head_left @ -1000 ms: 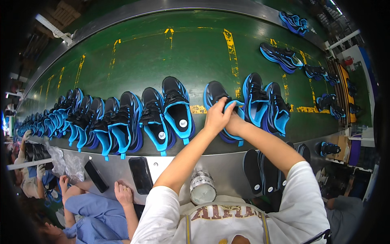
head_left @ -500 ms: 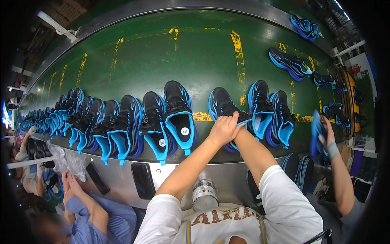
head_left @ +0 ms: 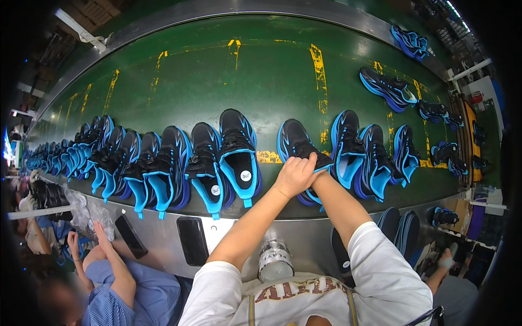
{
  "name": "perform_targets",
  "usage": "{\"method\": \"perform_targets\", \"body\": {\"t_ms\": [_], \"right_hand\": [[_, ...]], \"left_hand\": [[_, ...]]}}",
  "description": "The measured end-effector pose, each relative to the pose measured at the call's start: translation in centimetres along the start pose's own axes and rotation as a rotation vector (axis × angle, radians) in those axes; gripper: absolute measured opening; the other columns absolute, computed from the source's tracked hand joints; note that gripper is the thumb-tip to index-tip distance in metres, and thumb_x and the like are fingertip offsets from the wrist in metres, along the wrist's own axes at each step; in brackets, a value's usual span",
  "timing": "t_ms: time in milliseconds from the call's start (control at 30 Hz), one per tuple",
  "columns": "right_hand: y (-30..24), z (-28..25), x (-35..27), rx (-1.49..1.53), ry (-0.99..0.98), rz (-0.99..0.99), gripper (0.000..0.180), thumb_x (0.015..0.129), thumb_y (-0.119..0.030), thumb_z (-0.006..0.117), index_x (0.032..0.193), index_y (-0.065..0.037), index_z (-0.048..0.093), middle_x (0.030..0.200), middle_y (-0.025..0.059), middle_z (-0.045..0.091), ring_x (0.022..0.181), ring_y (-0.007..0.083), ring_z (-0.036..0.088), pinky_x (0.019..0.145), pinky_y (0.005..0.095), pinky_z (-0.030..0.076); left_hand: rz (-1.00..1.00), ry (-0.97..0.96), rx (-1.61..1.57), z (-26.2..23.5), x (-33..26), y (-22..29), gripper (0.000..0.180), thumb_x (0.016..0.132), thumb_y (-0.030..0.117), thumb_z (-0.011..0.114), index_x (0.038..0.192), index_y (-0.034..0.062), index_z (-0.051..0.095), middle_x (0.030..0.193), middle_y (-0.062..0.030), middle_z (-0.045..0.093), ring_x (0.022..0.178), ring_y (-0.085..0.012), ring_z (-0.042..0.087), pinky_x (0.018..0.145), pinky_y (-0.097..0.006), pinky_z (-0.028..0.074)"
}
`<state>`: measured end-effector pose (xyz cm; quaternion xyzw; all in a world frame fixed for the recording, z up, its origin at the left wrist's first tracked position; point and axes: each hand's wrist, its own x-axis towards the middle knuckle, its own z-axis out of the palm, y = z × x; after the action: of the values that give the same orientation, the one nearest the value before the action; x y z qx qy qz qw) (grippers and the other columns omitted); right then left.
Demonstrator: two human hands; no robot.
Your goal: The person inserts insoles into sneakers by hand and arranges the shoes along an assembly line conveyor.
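A black and blue shoe (head_left: 294, 142) lies on the green conveyor belt (head_left: 244, 76), toe pointing away from me. My left hand (head_left: 296, 174) is closed over its heel opening, fingers curled on the collar. My right hand (head_left: 322, 175) meets it from the right, mostly hidden under the left hand, and grips the same heel. A pair of matching shoes (head_left: 225, 160) lies just to the left, and another pair (head_left: 359, 155) to the right.
A long row of the same shoes (head_left: 109, 157) runs left along the belt, and more shoes (head_left: 389, 87) lie at the far right. Two dark phones (head_left: 193, 239) and a plastic bottle (head_left: 274, 261) are by the metal ledge. A co-worker (head_left: 117, 277) sits at my left.
My hands stay on the shoe's heel. The person at my right, who held up a shoe half a second ago, has lowered the arm. The co-worker's arms at left have shifted.
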<state>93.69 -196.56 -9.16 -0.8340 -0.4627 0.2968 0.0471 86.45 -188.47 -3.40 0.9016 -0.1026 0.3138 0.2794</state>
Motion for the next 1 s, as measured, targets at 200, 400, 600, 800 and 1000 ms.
{"method": "perform_targets", "body": {"t_ms": [200, 400, 600, 800, 1000], "right_hand": [[0.0, 0.0, 0.0, -0.011, -0.015, -0.006, 0.041, 0.073, -0.009, 0.043, 0.112, 0.003, 0.042, 0.117, 0.0245, 0.039, 0.11, 0.0362, 0.035, 0.094, 0.0382, 0.027], [-0.3, -0.2, 0.3, -0.016, -0.018, -0.019, 0.041, 0.072, -0.009, 0.044, 0.111, 0.003, 0.043, 0.116, 0.0246, 0.039, 0.11, 0.0363, 0.035, 0.094, 0.038, 0.027], [-0.5, -1.3, 0.8, -0.065, -0.079, -0.053, 0.04, 0.072, -0.009, 0.044, 0.11, 0.003, 0.045, 0.115, 0.0247, 0.04, 0.109, 0.0364, 0.036, 0.093, 0.0379, 0.027], [-2.9, -5.2, -3.1, -0.113, -0.172, -0.089, 0.039, 0.076, -0.014, 0.042, 0.111, 0.003, 0.046, 0.108, 0.0229, 0.048, 0.108, 0.0335, 0.039, 0.096, 0.0394, 0.024], [-6.1, -8.4, -10.4, -0.225, -0.377, -0.011, 0.056, 0.073, -0.028, 0.039, 0.11, 0.015, 0.04, 0.098, 0.0232, 0.055, 0.106, 0.0319, 0.045, 0.102, 0.0421, -0.002]], "left_hand": [[-0.013, -0.004, 0.022, 0.1, -0.4, 0.0, 0.049, 0.064, 0.021, 0.066, 0.101, -0.0056, 0.047, 0.058, -0.0049, 0.04, 0.05, -0.0186, 0.041, 0.048, -0.029, 0.032], [-0.018, -0.009, 0.044, 0.4, -0.3, 0.0, 0.049, 0.065, 0.021, 0.066, 0.101, -0.0052, 0.047, 0.058, -0.0048, 0.04, 0.051, -0.0185, 0.041, 0.049, -0.029, 0.032], [-0.043, 0.012, 0.035, 0.5, 0.1, 0.0, 0.046, 0.067, 0.021, 0.065, 0.101, -0.0048, 0.048, 0.058, -0.0058, 0.044, 0.051, -0.02, 0.043, 0.049, -0.03, 0.034], [-0.517, -0.016, -0.163, 0.2, 0.0, -0.6, 0.033, 0.076, 0.027, 0.056, 0.093, -0.0013, 0.051, 0.064, -0.0142, 0.053, 0.059, -0.0289, 0.052, 0.054, -0.035, 0.04], [-0.997, -0.372, -0.455, -1.5, 2.1, -1.4, 0.042, 0.081, 0.04, 0.046, 0.083, -0.0011, 0.049, 0.068, -0.0227, 0.055, 0.07, -0.0399, 0.053, 0.059, -0.044, 0.042]]}}
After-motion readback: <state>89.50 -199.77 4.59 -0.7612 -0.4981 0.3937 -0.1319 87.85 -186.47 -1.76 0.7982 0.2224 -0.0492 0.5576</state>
